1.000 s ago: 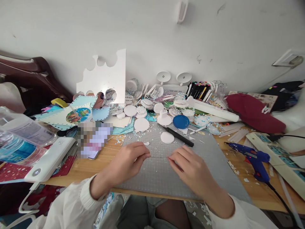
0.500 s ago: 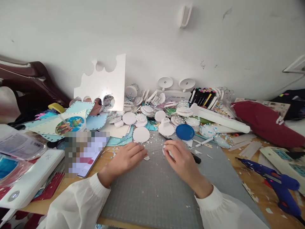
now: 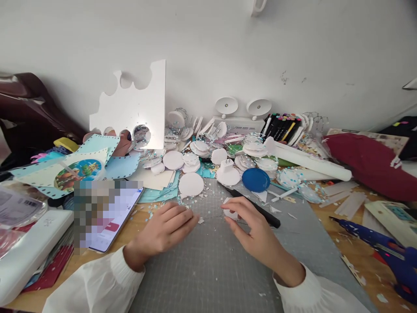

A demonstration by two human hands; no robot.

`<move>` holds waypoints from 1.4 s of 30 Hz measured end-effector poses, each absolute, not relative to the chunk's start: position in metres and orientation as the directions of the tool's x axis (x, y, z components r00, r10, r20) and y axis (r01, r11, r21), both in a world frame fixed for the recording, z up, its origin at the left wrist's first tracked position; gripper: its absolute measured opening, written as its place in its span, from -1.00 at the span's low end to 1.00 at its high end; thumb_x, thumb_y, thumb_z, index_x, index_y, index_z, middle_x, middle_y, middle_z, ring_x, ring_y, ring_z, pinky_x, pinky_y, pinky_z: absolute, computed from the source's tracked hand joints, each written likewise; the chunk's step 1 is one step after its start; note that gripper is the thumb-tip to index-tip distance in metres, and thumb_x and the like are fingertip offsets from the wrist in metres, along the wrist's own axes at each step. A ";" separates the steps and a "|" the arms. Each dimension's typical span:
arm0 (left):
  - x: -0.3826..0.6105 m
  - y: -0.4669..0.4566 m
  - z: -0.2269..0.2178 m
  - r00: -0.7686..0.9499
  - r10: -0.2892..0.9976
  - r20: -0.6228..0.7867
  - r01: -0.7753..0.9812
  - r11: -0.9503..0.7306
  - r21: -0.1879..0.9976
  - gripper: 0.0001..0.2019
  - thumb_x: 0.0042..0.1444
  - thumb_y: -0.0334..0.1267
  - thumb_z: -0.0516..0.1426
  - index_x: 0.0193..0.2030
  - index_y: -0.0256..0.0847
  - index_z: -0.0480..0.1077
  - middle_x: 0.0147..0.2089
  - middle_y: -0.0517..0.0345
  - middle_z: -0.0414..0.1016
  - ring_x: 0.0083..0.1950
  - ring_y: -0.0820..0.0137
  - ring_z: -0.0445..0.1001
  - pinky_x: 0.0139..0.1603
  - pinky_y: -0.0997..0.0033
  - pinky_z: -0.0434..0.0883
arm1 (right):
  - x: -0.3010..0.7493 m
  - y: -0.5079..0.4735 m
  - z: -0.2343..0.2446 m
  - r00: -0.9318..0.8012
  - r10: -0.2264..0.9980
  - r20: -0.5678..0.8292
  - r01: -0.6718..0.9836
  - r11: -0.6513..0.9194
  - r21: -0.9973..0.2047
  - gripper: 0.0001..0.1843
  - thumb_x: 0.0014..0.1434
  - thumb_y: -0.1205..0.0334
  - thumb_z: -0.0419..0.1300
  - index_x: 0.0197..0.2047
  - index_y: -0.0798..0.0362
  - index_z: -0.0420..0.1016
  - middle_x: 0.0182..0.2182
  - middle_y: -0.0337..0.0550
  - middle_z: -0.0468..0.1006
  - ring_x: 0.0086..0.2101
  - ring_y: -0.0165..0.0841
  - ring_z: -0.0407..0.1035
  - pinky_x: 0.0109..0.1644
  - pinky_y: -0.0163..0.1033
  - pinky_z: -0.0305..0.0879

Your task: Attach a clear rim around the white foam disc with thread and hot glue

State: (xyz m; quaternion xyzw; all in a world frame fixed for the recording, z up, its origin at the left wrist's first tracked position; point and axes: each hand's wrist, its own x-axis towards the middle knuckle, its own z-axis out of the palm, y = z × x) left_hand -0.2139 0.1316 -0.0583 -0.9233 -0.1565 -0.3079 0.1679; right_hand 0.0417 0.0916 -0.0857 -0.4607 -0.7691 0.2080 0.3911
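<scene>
My left hand (image 3: pixel 166 230) hovers over the left side of the grey cutting mat (image 3: pixel 202 278). Its fingers are curled and pressed together, hiding the thumb and anything between them. Opposite it, my right hand (image 3: pixel 256 230) has its thumb spread away from the bent fingers. A small white piece (image 3: pixel 230 213) shows just behind those fingertips, perhaps touching them. Beside that hand a black-handled craft knife (image 3: pixel 265 214) lies slantwise on the mat. Ahead of my hands are a white foam disc (image 3: pixel 191 185), another disc with an upright white piece (image 3: pixel 228 174), and a blue round lid (image 3: pixel 256 180).
Stacks of decorated white discs (image 3: pixel 200 148) fill the back, below a leaning cut-out white board (image 3: pixel 130 106). A phone (image 3: pixel 114 221) and a white device (image 3: pixel 39 252) lie left. At right are a blue glue gun (image 3: pixel 374 243), a white roll (image 3: pixel 312 161) and a maroon cap (image 3: pixel 365 165).
My right thumb has moved away from its fingers, and the white piece shows more. The left hand stays curled, slightly lower in view. The camera view has shifted a little closer and down.
</scene>
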 end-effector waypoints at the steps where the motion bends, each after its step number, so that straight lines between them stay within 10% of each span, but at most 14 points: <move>1: -0.214 0.131 -0.059 0.760 0.186 0.623 0.397 -0.892 -0.218 -0.75 0.36 -0.49 -0.06 -0.08 -0.33 0.45 -0.27 0.09 0.63 -0.24 0.42 0.51 -0.20 0.37 0.41 | 0.042 0.091 -0.086 -0.272 0.875 0.402 0.550 0.483 -0.681 -0.77 0.32 0.33 0.07 0.01 -0.08 0.38 -0.06 -0.07 0.41 -0.04 -0.26 0.34 -0.05 -0.14 0.38; 20: -0.213 0.128 -0.067 0.690 0.297 0.660 0.518 -0.839 -0.164 -0.80 0.31 -0.47 0.02 -0.11 -0.22 0.46 -0.24 0.16 0.63 -0.19 0.39 0.48 -0.09 0.30 0.29 | 0.039 0.089 -0.084 -0.342 0.854 0.392 0.607 0.519 -0.602 -0.84 0.27 0.40 0.11 -0.11 -0.01 0.33 -0.14 -0.07 0.44 -0.06 -0.20 0.35 0.04 -0.03 0.32; 42: -0.207 0.127 -0.069 0.675 0.311 0.669 0.547 -0.820 -0.170 -0.80 0.21 -0.55 0.06 -0.16 -0.22 0.44 -0.29 0.23 0.63 -0.28 0.41 0.45 -0.23 0.31 0.23 | 0.029 0.091 -0.095 -0.184 0.851 0.492 0.615 0.490 -0.618 -0.86 0.25 0.44 0.08 -0.26 0.00 0.28 -0.36 -0.19 0.44 -0.41 -0.38 0.37 -0.38 -0.31 0.35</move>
